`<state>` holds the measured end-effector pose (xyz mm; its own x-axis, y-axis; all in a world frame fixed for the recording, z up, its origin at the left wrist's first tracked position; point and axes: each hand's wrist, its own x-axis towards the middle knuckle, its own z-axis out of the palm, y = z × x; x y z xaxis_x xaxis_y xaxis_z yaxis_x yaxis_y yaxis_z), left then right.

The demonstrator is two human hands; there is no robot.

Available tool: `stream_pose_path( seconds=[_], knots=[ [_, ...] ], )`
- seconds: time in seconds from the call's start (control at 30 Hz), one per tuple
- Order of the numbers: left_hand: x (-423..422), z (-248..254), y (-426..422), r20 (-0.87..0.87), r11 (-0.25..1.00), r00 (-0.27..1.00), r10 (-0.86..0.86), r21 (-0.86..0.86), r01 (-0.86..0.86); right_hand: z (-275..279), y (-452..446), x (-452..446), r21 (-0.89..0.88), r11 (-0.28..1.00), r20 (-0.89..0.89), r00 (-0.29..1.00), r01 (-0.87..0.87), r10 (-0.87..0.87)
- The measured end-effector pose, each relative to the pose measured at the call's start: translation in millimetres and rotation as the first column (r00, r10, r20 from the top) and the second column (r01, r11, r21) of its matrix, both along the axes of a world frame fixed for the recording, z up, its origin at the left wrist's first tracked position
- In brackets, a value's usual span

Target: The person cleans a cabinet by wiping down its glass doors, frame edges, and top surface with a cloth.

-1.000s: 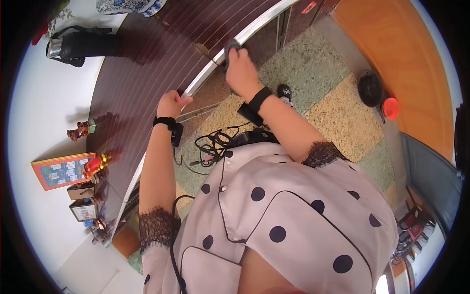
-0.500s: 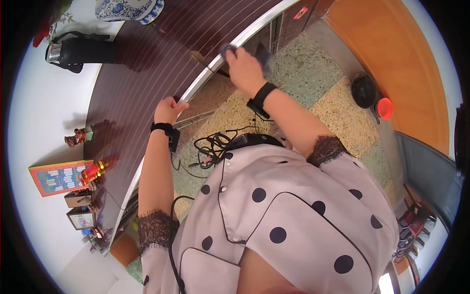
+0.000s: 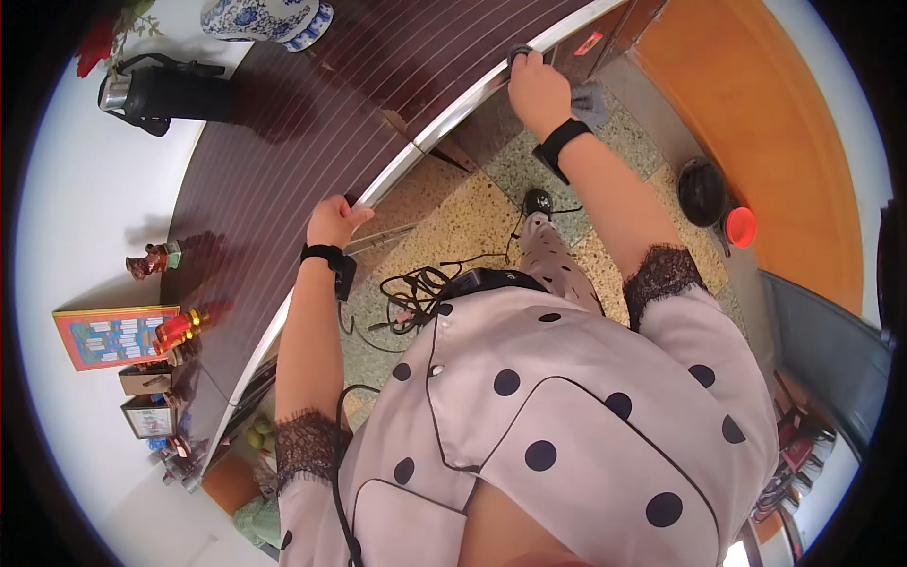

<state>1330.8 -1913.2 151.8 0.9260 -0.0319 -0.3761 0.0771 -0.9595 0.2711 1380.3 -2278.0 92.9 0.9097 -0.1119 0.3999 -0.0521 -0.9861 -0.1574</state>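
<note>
My right hand (image 3: 540,94) is closed on a grey cloth (image 3: 590,106). Part of the cloth shows dark at the fingertips, pressed to the white edge strip (image 3: 461,106) of a long dark cabinet top (image 3: 312,123); the rest hangs below the hand. Farther down the same edge, my left hand (image 3: 337,221) has its fingers curled over the strip, with the thumb lying along the outer side. Its fingertips are partly hidden. Both wrists wear black bands.
On the cabinet stand a blue-and-white vase (image 3: 265,21), a black flask (image 3: 170,96), a small brown figurine (image 3: 151,260) and a colourful framed picture (image 3: 113,335). Black cables (image 3: 416,293) hang at my waist. A black bin (image 3: 701,189) and a red container (image 3: 740,227) are by an orange panel (image 3: 784,123).
My right hand has slid with the cloth along the edge, up and to the right in view. My left hand stays on the edge. One of my legs and a shoe now show below.
</note>
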Motion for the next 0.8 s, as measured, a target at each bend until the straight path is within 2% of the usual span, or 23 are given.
stream_pose_path(
  seconds=[0.13, 0.17, 0.27, 0.37, 0.4, 0.5, 0.57, 0.63, 0.7, 0.77, 0.8],
  knots=[
    [3, -3, 3, -0.029, 1.0, 1.0, -0.007, 0.004, 0.007, 20, 43, -26, 0.104, 0.983, -0.145, 0.976, -0.15, 0.165],
    [3, -4, 4, -0.015, 1.0, 1.0, -0.02, 0.02, 0.021, 25, 54, -33, 0.141, 0.967, -0.146, 0.962, -0.211, 0.231],
    [1, -3, 1, 0.014, 0.999, 0.999, -0.032, 0.034, 0.031, -2, 69, -41, 0.151, 0.954, -0.039, 0.963, -0.259, 0.268],
    [1, -3, 1, 0.032, 0.999, 0.999, -0.037, 0.04, 0.036, -8, 48, -45, 0.124, 0.976, -0.055, 0.98, -0.181, 0.189],
    [1, -4, 0, 0.023, 0.999, 0.999, -0.036, 0.032, 0.035, -8, 39, -40, 0.119, 0.99, -0.122, 0.989, -0.069, 0.084],
    [-1, 1, -1, 0.001, 1.0, 1.0, -0.018, 0.025, 0.018, -15, 13, -18, 0.13, 0.988, -0.034, 0.996, 0.083, -0.079],
    [0, 2, -2, -0.012, 1.0, 1.0, -0.019, 0.013, 0.019, -17, 2, -8, 0.18, 0.976, 0.064, 0.988, 0.126, -0.139],
    [0, -1, -1, 0.007, 0.999, 1.0, -0.026, 0.026, 0.026, -22, 12, -6, 0.208, 0.962, 0.083, 0.977, 0.174, -0.195],
    [1, -1, 0, 0.008, 0.999, 0.999, -0.035, 0.031, 0.034, -27, 35, -14, 0.408, 0.879, 0.005, 0.962, 0.248, -0.273],
    [2, -1, -1, 0.001, 0.998, 0.999, -0.047, 0.036, 0.047, -24, 52, -31, 0.489, 0.864, -0.007, 0.991, 0.121, -0.135],
    [1, 0, 0, 0.014, 0.998, 0.998, -0.062, 0.013, 0.061, -20, 58, -36, 0.525, 0.843, -0.014, 0.991, 0.118, -0.13]
  ],
)
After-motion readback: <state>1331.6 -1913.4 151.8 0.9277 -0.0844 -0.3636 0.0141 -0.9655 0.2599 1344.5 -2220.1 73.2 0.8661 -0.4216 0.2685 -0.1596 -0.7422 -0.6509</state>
